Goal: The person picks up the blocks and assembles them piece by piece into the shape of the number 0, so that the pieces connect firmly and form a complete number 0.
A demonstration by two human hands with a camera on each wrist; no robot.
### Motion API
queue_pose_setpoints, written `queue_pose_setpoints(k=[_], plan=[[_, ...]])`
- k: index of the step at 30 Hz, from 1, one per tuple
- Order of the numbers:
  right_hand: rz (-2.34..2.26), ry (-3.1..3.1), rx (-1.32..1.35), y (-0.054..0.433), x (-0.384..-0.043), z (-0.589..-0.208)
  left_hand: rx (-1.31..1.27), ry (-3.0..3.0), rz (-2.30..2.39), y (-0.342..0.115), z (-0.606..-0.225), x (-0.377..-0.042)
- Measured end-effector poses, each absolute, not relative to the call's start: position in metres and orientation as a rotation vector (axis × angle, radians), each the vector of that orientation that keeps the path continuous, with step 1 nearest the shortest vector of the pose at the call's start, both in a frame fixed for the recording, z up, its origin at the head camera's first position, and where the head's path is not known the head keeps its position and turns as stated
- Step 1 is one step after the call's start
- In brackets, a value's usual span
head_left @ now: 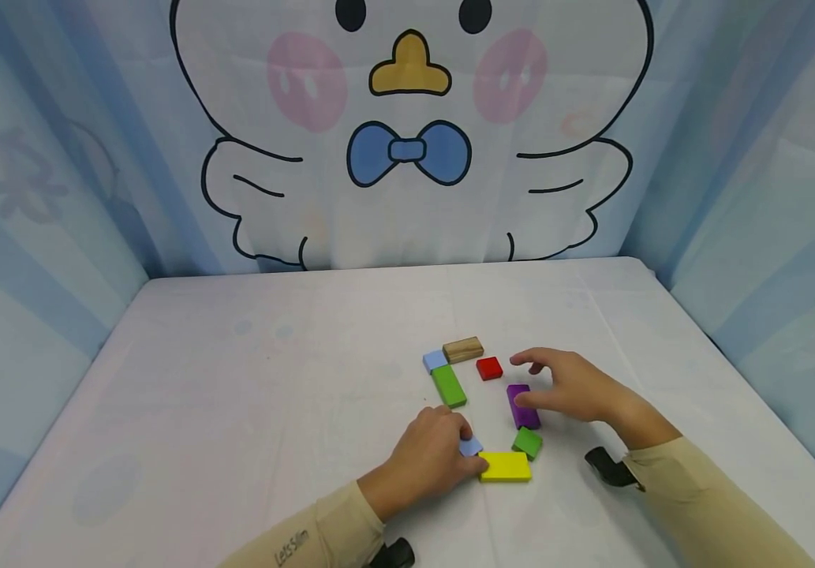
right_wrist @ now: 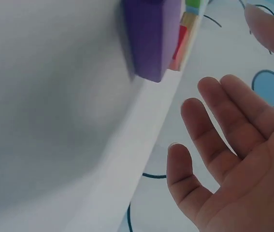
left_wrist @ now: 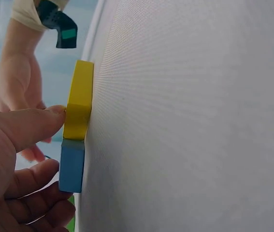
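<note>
My left hand (head_left: pixel 430 450) rests low over the small light-blue block (head_left: pixel 471 446), partly covering it. The thumb tip touches the yellow block (head_left: pixel 505 467), and in the left wrist view the yellow block (left_wrist: pixel 81 92) and blue block (left_wrist: pixel 72 166) meet end to end, loosely bent fingers beside the blue one. My right hand (head_left: pixel 577 386) hovers around the purple block (head_left: pixel 523 407), its thumb over it in the head view and index finger reaching toward the red block (head_left: pixel 489 368). In the right wrist view its fingers are spread, gripping nothing, apart from the purple block (right_wrist: pixel 151 38).
The blocks form a rough ring on the white-covered table (head_left: pixel 237 410). A green block (head_left: pixel 449 386), another light-blue block (head_left: pixel 435 360) and a wood-coloured block (head_left: pixel 463 349) make its left and far parts. A small green block (head_left: pixel 527 442) lies between purple and yellow.
</note>
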State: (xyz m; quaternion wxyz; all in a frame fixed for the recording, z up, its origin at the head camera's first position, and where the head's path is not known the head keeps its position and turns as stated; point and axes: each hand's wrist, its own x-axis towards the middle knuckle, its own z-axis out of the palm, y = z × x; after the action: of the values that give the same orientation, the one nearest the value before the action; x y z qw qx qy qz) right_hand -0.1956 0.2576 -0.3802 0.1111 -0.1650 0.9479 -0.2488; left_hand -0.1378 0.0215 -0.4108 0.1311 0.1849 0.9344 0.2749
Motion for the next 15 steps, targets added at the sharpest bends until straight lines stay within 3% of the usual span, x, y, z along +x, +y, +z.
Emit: queue_pose_setpoints(k=[15], plan=[[-0.707, 2.804, -0.374, 0.230, -0.226, -0.383, 0.570, 2.724, 0.798, 0.020, -0.412, -0.138]])
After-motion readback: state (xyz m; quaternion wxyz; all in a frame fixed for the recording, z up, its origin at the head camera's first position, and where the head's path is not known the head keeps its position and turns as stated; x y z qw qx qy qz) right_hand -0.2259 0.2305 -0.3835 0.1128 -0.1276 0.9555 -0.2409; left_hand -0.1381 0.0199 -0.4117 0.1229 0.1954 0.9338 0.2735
